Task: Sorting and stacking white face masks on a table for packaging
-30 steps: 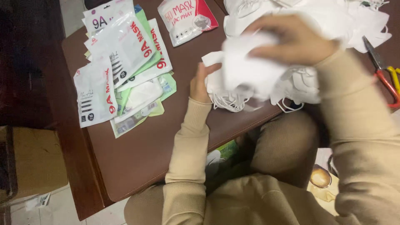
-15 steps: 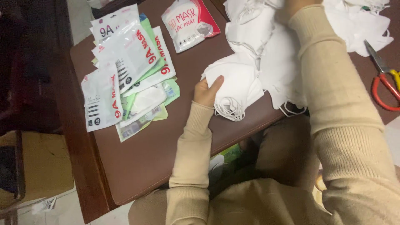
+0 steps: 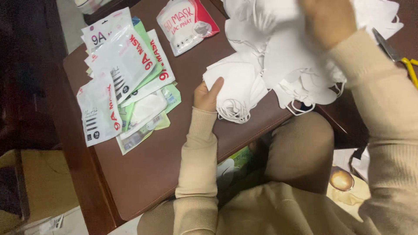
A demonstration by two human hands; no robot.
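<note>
**Fingers steady one stack while the other hand sorts the heap**

Fingers (image 3: 216,85) of the left hand (image 3: 207,96) clasp a small stack of folded white masks (image 3: 235,89) at the tabletop (image 3: 152,165) edge. Right hand (image 3: 326,19) grips the loose mask pile (image 3: 287,56) above; which mask, I cannot tell. Best to keep the stack pinned flat, ear loops clear, away from the packets (image 3: 126,82)

- The right hand (image 3: 327,19) was blurred and cut off by the top edge; its fingers could not be made out.
- The left hand (image 3: 208,93) hid most of its fingers under the folded white masks (image 3: 237,89).
- The scissors (image 3: 398,56) ran out past the right edge, blades partly covered by the sleeve (image 3: 383,100).
- The lowest packets in the packet pile (image 3: 126,82) were mostly buried.
</note>
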